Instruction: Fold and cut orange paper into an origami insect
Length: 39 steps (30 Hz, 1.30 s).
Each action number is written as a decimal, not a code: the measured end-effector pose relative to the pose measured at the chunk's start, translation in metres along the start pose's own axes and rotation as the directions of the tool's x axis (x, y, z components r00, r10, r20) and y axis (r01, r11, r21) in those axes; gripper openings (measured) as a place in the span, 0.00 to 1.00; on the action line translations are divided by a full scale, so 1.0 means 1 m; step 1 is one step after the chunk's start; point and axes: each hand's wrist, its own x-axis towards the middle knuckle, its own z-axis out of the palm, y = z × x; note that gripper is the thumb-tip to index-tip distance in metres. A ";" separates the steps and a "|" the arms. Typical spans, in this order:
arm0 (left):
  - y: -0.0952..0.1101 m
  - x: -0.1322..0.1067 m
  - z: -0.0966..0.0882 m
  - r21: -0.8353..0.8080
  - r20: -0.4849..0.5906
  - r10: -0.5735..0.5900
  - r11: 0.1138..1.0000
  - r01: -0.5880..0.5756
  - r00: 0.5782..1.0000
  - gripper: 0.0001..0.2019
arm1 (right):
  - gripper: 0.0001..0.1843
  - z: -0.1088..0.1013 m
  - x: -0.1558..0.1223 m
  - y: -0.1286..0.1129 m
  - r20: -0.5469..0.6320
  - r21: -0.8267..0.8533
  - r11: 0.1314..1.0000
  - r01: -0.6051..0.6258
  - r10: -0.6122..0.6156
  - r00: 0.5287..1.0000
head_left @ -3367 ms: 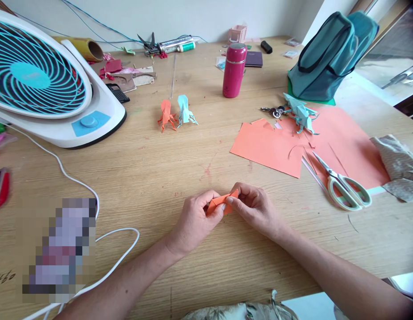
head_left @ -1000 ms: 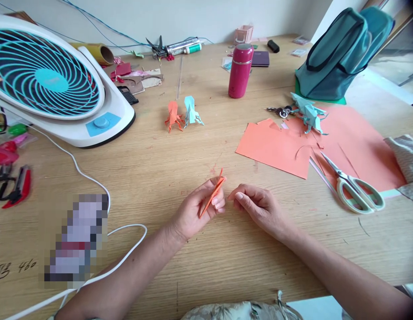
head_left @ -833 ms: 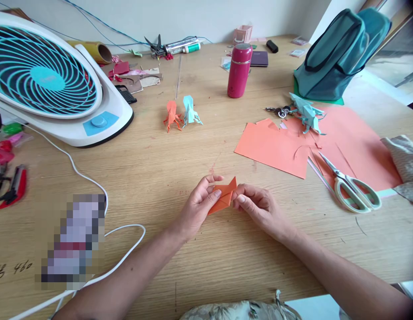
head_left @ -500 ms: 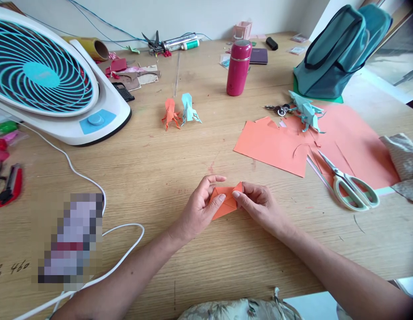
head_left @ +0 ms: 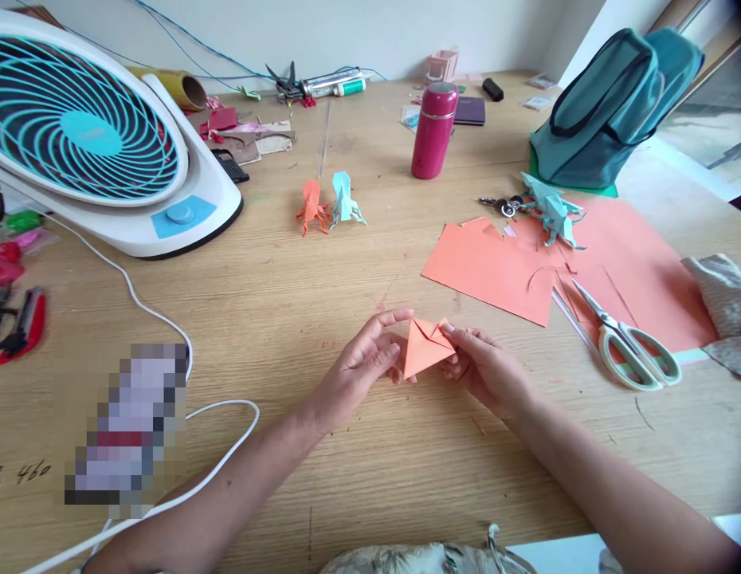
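A small folded orange paper piece (head_left: pixel 425 347) is held just above the wooden table (head_left: pixel 268 295) at its near middle. My left hand (head_left: pixel 362 368) pinches its left edge between thumb and fingers. My right hand (head_left: pixel 488 368) grips its right side, fingers curled under it. The piece stands tilted, its triangular face turned towards me. Further back stand a finished orange origami figure (head_left: pixel 311 206) and a light blue origami figure (head_left: pixel 345 198) side by side.
Orange paper sheets (head_left: pixel 621 263) with scissors (head_left: pixel 632 344) and a teal origami figure (head_left: pixel 553 210) lie at the right. A fan (head_left: pixel 101 147) and its white cable (head_left: pixel 137 303) occupy the left. A magenta bottle (head_left: pixel 434 131), teal bag (head_left: pixel 609 104) and red-handled tool (head_left: pixel 24 325) stand around.
One second ago only my left hand held the piece edge-on. My right hand then took hold too, and both turned it so its flat triangular face shows.
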 end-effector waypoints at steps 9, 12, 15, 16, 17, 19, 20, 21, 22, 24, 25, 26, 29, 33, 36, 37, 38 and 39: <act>0.003 -0.004 0.012 0.322 -0.130 0.259 0.924 -0.206 0.957 0.12 | 0.18 0.009 -0.007 0.006 0.218 0.164 0.921 -0.354 0.316 0.923; 0.005 -0.006 0.012 0.571 -0.127 0.422 0.771 -0.282 0.898 0.10 | 0.17 0.012 -0.009 0.010 0.274 0.206 0.885 -0.417 0.357 0.893; 0.007 -0.008 0.012 0.681 -0.042 0.529 0.636 -0.363 0.848 0.11 | 0.16 0.014 -0.010 0.015 0.337 0.228 0.855 -0.466 0.379 0.862; 0.007 -0.009 0.012 0.709 -0.020 0.556 0.594 -0.380 0.831 0.11 | 0.15 0.014 -0.010 0.016 0.354 0.228 0.846 -0.482 0.389 0.850; 0.007 -0.009 0.011 0.741 0.002 0.582 0.545 -0.392 0.813 0.10 | 0.15 0.014 -0.010 0.017 0.366 0.226 0.840 -0.494 0.397 0.842; 0.007 -0.011 0.010 0.801 0.055 0.627 0.437 -0.409 0.777 0.11 | 0.14 0.015 -0.011 0.018 0.374 0.219 0.835 -0.505 0.406 0.834; 0.007 -0.011 0.010 0.825 0.084 0.644 0.383 -0.415 0.761 0.11 | 0.14 0.016 -0.012 0.019 0.371 0.218 0.836 -0.504 0.406 0.835; 0.008 -0.011 0.010 0.843 0.110 0.657 0.335 -0.420 0.746 0.12 | 0.14 0.017 -0.012 0.019 0.367 0.216 0.840 -0.498 0.402 0.839; 0.008 -0.012 0.009 0.856 0.132 0.665 0.298 -0.422 0.735 0.12 | 0.14 0.018 -0.013 0.019 0.358 0.215 0.846 -0.488 0.397 0.845; 0.009 -0.012 0.008 0.867 0.155 0.669 0.261 -0.425 0.727 0.13 | 0.15 0.019 -0.014 0.018 0.317 0.203 0.867 -0.454 0.381 0.869; 0.010 -0.012 0.007 0.866 0.160 0.667 0.259 -0.429 0.728 0.13 | 0.16 0.019 -0.014 0.018 0.280 0.186 0.887 -0.424 0.365 0.888; 0.011 -0.012 0.007 0.859 0.166 0.662 0.267 -0.437 0.731 0.13 | 0.18 0.019 -0.014 0.018 0.233 0.157 0.912 -0.378 0.338 0.912; 0.013 -0.013 0.005 0.816 0.180 0.638 0.328 -0.476 0.749 0.13 | 0.22 0.015 -0.011 0.014 0.071 -0.026 0.989 -0.143 0.144 0.987; 0.012 -0.012 0.005 0.797 0.076 0.554 0.466 -0.384 0.829 0.05 | 0.24 0.006 -0.009 0.007 0.040 -0.481 0.837 0.261 -0.277 0.960; 0.010 -0.009 0.007 0.747 -0.094 0.430 0.626 -0.222 0.898 0.08 | 0.22 0.004 -0.013 0.004 0.166 -0.708 0.583 0.399 -0.411 0.896; 0.009 -0.007 0.007 0.715 -0.145 0.376 0.679 -0.166 0.915 0.11 | 0.20 0.005 -0.015 0.004 0.218 -0.750 0.502 0.430 -0.426 0.878; 0.008 -0.006 0.008 0.677 -0.180 0.314 0.727 -0.114 0.932 0.13 | 0.18 0.007 -0.017 0.004 0.268 -0.780 0.425 0.459 -0.436 0.859; 0.007 -0.004 0.008 0.635 -0.196 0.244 0.769 -0.067 0.950 0.13 | 0.16 0.008 -0.019 0.004 0.313 -0.798 0.357 0.485 -0.443 0.840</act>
